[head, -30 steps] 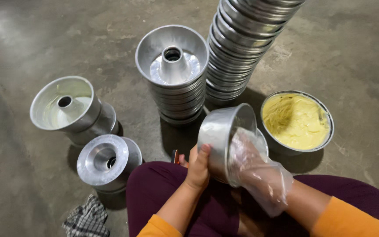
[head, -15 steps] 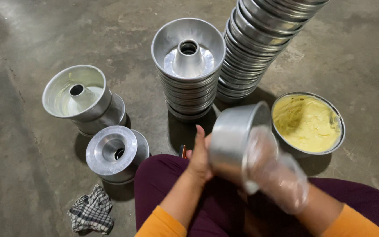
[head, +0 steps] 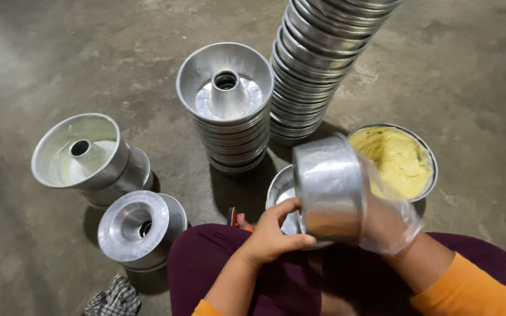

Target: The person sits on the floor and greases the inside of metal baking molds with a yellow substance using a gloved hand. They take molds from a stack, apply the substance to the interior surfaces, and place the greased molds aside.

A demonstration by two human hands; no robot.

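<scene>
1. Head view: the left hand [head: 273, 234], bare, grips the near edge of a round aluminium pan [head: 329, 187], thumb along its lower rim and fingers curled over the side wall
2. The pan is turned on its side above the lap, its outer wall facing the camera and its open mouth pointing away to the right
3. The right hand [head: 385, 225], covered by a loose clear plastic glove, sits at the pan's mouth; the pan wall hides its fingers, so whether they are spread or curled cannot be told
4. Just behind the held pan lies another shallow metal pan [head: 281, 190] on the floor, partly covered by the pan and the left hand
5. To the right, touching distance from the gloved hand, stands a metal bowl [head: 426, 153] filled with pale yellow paste
6. Beyond, a short stack of tube pans [head: 229, 126] stands upright, open side up, and beside it a tall leaning stack of pans [head: 317, 64] runs out of the top of the frame
7. On the left, a tube pan [head: 83, 155] lies tilted on another, and near it an upturned tube pan [head: 139, 225] rests base up
8. A checked cloth [head: 112, 299] lies at the lower left on the concrete floor [head: 42, 58]
9. Maroon trousers [head: 206, 263] and orange sleeves [head: 469, 289] fill the bottom edge
</scene>
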